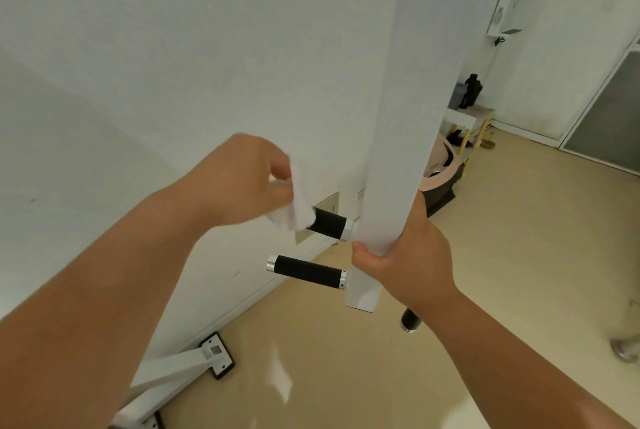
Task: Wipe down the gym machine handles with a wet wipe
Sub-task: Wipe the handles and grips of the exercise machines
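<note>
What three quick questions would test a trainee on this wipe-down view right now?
1. True or false: the right hand grips the white square metal post.
2. Which does the crumpled white wet wipe touch? A the upper black foam-covered handle; B the lower handle; C neither.
3. Fill in: the left hand holds the ____.
Key: 1 true; 2 A; 3 wipe.

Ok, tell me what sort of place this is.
Probably a small gym or workout room: a white machine post with black grip handles, a white base frame on the floor, and a side table holding a dark bottle.
</note>
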